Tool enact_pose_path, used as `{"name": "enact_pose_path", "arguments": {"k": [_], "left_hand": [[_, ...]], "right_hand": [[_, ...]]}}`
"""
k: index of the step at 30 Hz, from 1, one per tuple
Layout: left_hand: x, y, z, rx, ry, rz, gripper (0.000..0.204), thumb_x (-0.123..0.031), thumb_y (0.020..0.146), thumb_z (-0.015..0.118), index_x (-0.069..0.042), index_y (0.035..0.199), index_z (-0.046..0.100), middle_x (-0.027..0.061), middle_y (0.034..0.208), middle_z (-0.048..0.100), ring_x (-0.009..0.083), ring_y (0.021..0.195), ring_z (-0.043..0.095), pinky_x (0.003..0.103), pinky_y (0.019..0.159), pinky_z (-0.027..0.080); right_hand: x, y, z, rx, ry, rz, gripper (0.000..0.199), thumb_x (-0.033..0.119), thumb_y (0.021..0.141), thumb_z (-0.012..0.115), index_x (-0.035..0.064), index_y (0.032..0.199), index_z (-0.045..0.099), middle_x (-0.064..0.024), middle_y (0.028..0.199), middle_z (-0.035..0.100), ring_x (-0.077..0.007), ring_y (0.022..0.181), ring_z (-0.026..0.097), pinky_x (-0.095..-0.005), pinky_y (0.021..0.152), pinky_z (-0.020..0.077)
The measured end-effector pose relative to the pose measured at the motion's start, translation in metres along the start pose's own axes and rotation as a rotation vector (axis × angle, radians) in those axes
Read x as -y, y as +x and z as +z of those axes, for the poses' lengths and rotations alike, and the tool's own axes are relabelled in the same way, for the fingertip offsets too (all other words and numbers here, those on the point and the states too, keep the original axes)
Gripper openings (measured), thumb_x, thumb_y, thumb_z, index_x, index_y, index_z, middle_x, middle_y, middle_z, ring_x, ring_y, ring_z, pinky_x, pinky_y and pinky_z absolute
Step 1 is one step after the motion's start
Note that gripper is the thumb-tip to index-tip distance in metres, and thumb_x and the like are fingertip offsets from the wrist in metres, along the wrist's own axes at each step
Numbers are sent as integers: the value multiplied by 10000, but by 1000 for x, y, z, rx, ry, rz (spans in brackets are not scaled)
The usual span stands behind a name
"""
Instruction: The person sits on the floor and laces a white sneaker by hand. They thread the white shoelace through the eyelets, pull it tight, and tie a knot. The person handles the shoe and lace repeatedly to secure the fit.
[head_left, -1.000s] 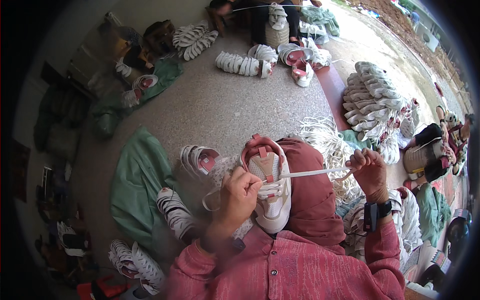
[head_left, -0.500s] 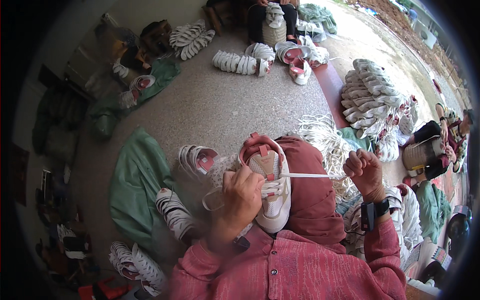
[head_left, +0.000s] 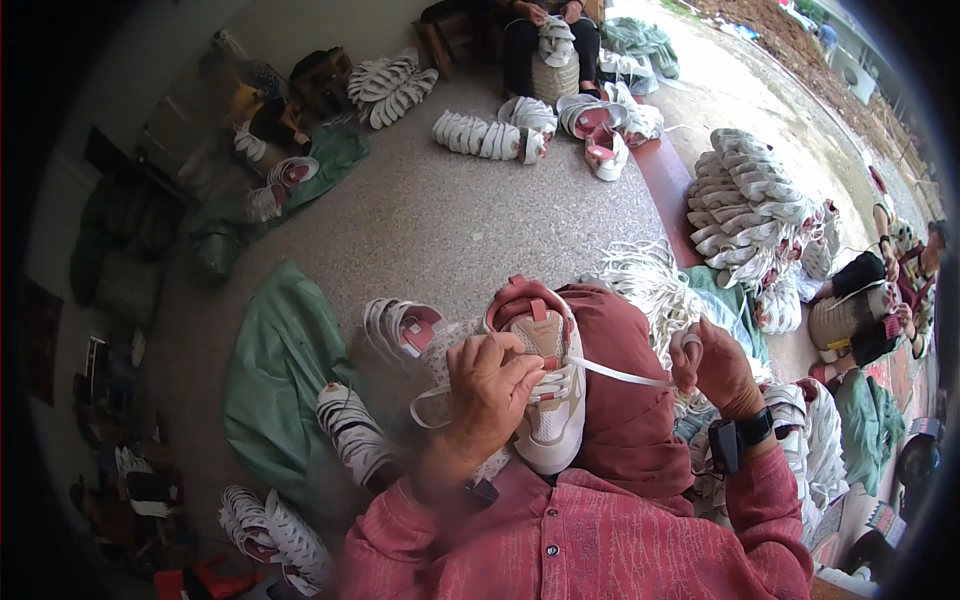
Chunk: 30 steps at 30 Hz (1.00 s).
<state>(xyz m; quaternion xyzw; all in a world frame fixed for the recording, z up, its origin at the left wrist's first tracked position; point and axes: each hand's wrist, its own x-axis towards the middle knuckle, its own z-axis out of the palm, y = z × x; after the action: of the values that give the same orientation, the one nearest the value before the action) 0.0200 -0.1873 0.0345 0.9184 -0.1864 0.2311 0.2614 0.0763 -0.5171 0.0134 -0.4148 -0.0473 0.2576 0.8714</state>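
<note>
A white and beige sneaker [head_left: 550,440] with a dusty-red lining and tabs rests on my lap, its toe toward me. My left hand [head_left: 488,390] is closed at the left side of its lace opening, thumb and forefinger pinched by the tongue; the fingertips partly cover the eyelets. From the right side of the opening a flat white shoelace [head_left: 625,376] runs, slightly slack, to my right hand [head_left: 715,370], whose curled fingers grip it. A loop of white lace [head_left: 425,410] shows left of my left hand, partly behind it.
A heap of loose white laces [head_left: 650,280] lies right of my knee. Nested white shoes [head_left: 350,430] stand at my left beside a green sack [head_left: 285,370]. A tall shoe pile [head_left: 750,205] stands at the right. Co-workers sit at the far side and far right.
The shoelace was taut and straight; now it sags a little. My right hand has come slightly lower and turned, and my left fingers have shifted right over the sneaker's tongue.
</note>
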Motion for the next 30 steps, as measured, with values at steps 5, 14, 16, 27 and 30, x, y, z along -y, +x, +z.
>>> {"name": "enact_pose_path", "arguments": {"k": [5, 14, 16, 27, 30], "left_hand": [[26, 11, -20, 135, -368, -149, 594, -174, 738, 848, -87, 1266, 591, 107, 1305, 551, 249, 1167, 554, 353, 1018, 407], [64, 47, -11, 717, -983, -484, 690, -39, 754, 829, 34, 1349, 487, 107, 1198, 644, 135, 1099, 603, 257, 905, 482], [64, 48, -7, 695, -973, -459, 636, -20, 763, 814, 44, 1319, 514, 96, 1160, 661, 127, 1064, 618, 238, 885, 487], [47, 40, 1, 392, -287, -156, 664, -199, 636, 907, -50, 1225, 637, 52, 944, 683, 99, 814, 591, 286, 735, 478], [52, 42, 1, 503, -397, -300, 673, -199, 633, 905, -47, 1230, 633, 57, 966, 688, 105, 848, 599, 287, 758, 482]], "right_hand": [[43, -8, -16, -42, 397, -298, 591, 408, 1091, 348, 76, 615, 464, -197, 846, 658, -138, 453, 538, -263, 383, 434], [34, -8, 49, -7, -356, -15, 269, 215, 1014, 552, -31, 1115, 589, -145, 888, 691, -120, 472, 568, -205, 368, 396], [7, 2, 87, -57, -583, 201, 227, 172, 982, 637, 6, 1136, 647, -47, 876, 703, -54, 576, 580, -176, 470, 375], [-55, 37, 123, -114, -1432, -232, 196, 151, 930, 644, 54, 1099, 619, -137, 831, 693, -337, 760, 690, -417, 641, 523], [-57, 44, 125, -43, -1496, -311, 164, 160, 925, 654, 66, 1057, 632, -123, 839, 688, -338, 756, 685, -429, 633, 520]]}}
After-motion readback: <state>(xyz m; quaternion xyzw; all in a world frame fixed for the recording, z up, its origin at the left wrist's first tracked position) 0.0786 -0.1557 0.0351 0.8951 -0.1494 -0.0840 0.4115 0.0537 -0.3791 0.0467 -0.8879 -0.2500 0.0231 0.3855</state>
